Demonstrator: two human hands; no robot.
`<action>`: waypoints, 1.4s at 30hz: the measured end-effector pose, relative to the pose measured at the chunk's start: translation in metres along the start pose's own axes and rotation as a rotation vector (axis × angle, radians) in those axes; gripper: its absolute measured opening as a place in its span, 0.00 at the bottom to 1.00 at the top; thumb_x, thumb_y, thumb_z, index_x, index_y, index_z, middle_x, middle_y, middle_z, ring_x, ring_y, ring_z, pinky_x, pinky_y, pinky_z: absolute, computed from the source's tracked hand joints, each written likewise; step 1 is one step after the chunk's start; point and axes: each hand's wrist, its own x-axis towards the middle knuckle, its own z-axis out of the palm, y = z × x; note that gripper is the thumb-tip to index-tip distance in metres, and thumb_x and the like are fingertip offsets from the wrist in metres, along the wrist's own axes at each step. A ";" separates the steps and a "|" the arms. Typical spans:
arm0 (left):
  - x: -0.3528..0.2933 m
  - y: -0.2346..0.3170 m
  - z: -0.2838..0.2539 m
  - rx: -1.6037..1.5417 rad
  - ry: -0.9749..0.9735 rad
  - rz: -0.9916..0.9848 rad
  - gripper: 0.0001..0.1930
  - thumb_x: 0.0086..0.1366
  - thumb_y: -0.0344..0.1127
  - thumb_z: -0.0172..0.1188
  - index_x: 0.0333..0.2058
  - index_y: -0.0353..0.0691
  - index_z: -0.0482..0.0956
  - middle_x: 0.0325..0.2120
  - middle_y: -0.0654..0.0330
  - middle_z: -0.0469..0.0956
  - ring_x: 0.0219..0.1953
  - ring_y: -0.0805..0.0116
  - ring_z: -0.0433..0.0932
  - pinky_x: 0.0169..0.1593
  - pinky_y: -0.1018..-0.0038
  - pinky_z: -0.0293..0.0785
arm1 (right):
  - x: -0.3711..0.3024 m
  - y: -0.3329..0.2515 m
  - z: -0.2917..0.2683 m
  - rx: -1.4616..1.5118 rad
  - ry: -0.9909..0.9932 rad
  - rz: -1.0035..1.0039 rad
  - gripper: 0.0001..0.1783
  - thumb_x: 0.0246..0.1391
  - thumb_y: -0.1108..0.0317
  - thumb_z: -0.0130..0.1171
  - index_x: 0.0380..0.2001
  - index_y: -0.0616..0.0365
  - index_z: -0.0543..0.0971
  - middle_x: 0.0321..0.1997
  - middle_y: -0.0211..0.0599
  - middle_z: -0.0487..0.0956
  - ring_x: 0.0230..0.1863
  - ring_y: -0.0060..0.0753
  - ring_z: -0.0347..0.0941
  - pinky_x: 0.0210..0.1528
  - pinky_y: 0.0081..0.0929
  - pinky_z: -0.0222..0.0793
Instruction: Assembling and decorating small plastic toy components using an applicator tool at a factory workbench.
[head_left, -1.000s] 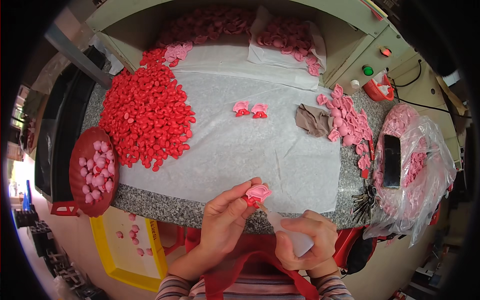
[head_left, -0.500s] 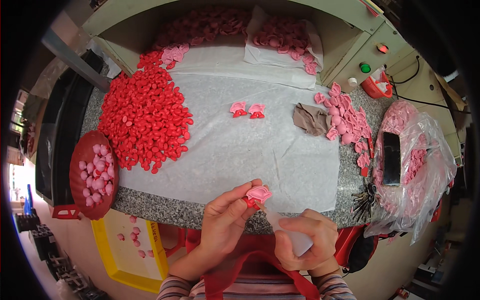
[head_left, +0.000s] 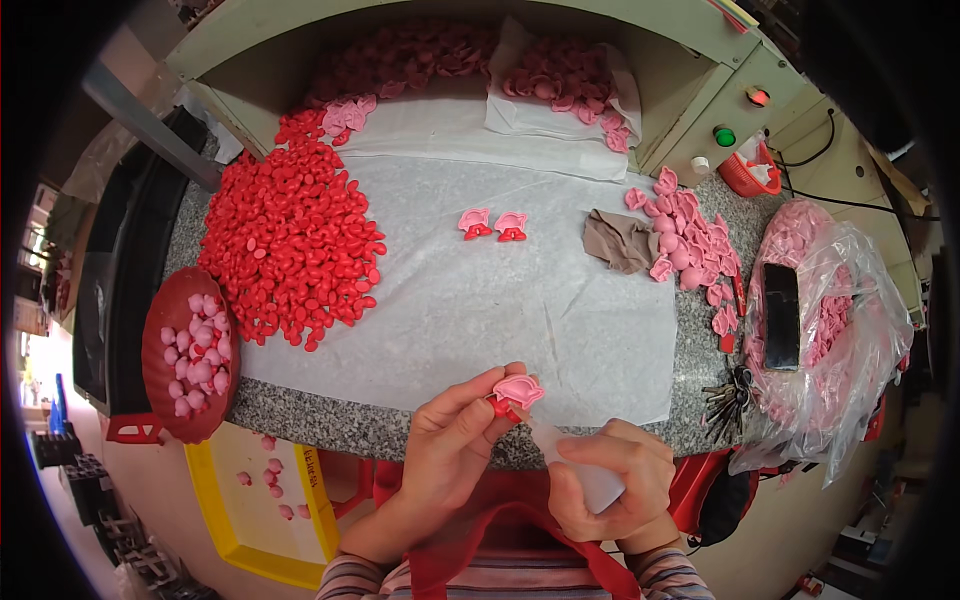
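Near the front edge of the worktop, my left hand (head_left: 452, 418) pinches a small pink and red plastic figure part (head_left: 517, 390), its hollow pink shell above and its red foot-like piece below. My right hand (head_left: 622, 475) is closed round a translucent squeeze bottle (head_left: 590, 482). The bottle's thin nozzle points up and left, its tip at the red piece; whether it touches cannot be made out. Two similar pink and red parts (head_left: 476, 224) stand side by side farther back on the white sheet (head_left: 430, 290).
A big heap of red pieces (head_left: 285, 240) lies left, beside a red basket (head_left: 160, 300) of pink balls. Pink shells (head_left: 690, 235), a brown cloth (head_left: 620, 240) and a plastic bag (head_left: 850, 400) with a phone (head_left: 781, 315) are right. A yellow tray (head_left: 225, 540) stands below left.
The hands, the figure part and the bottle hold nearly the same pose. Only a very slight shift of the whole view shows.
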 end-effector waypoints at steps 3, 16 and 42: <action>0.000 0.000 0.000 0.000 -0.004 -0.001 0.15 0.61 0.29 0.50 0.47 0.38 0.70 0.50 0.49 0.67 0.53 0.52 0.66 0.53 0.66 0.68 | -0.001 0.001 0.000 -0.003 -0.005 -0.001 0.16 0.31 0.78 0.62 0.30 0.63 0.73 0.21 0.33 0.75 0.14 0.28 0.69 0.14 0.20 0.64; 0.000 -0.001 -0.002 0.003 -0.007 0.020 0.15 0.60 0.28 0.50 0.47 0.37 0.71 0.50 0.49 0.66 0.54 0.53 0.65 0.53 0.66 0.68 | 0.000 0.003 0.001 0.005 0.020 -0.002 0.16 0.32 0.78 0.62 0.29 0.63 0.72 0.23 0.33 0.76 0.15 0.29 0.69 0.15 0.20 0.65; 0.001 -0.001 -0.007 -0.064 0.013 0.060 0.16 0.60 0.29 0.51 0.47 0.36 0.69 0.51 0.47 0.64 0.55 0.50 0.62 0.55 0.62 0.66 | 0.001 0.010 -0.007 -0.033 0.040 0.017 0.11 0.33 0.79 0.57 0.25 0.65 0.69 0.19 0.38 0.75 0.12 0.29 0.67 0.14 0.21 0.62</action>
